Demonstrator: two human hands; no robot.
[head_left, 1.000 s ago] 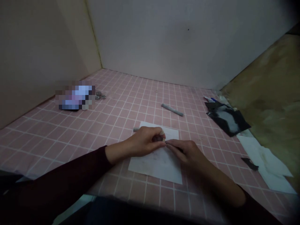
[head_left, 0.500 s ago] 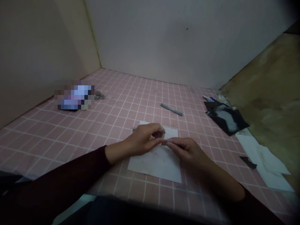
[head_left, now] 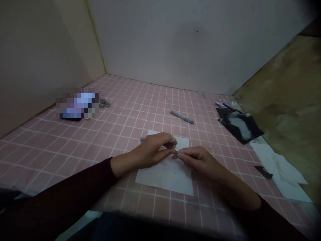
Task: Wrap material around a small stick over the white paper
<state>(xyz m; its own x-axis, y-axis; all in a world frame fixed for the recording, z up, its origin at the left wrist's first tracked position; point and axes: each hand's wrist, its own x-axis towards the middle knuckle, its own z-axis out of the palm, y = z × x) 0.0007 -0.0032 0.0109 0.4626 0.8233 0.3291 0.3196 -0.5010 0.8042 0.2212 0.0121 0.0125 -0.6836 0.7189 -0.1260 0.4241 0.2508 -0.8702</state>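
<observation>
We are working on a pink tiled surface (head_left: 120, 134) with white grout, closed in by a beige wall (head_left: 37, 57) and a pale grey wall (head_left: 190, 43), with a stained olive-brown panel (head_left: 283, 100) at the right. A white paper sheet (head_left: 164, 179) lies flat in front of us; clock positions below are read from it, with 12 toward the grey wall.

The left hand (head_left: 147, 155) is closed, its thumb and fingers pinching a small dark piece (head_left: 171, 145) over the sheet's far half. The right hand (head_left: 200, 162), entering from 4 o'clock, has thumb and forefinger pressed together on a tiny grey bit (head_left: 177, 152), just beside the left fingertips. We judge both pieces to be clear of the paper, though the low light makes this uncertain.

A grey stick (head_left: 182, 116) lies at 12 o'clock, a black packet (head_left: 239, 124) at 2, and white tissue (head_left: 278, 170) at 3 — a dark scrap (head_left: 263, 172) on it. At 10 o'clock sit small metal rings (head_left: 104, 103) beside a pixelated object (head_left: 76, 104) — unreadable.
</observation>
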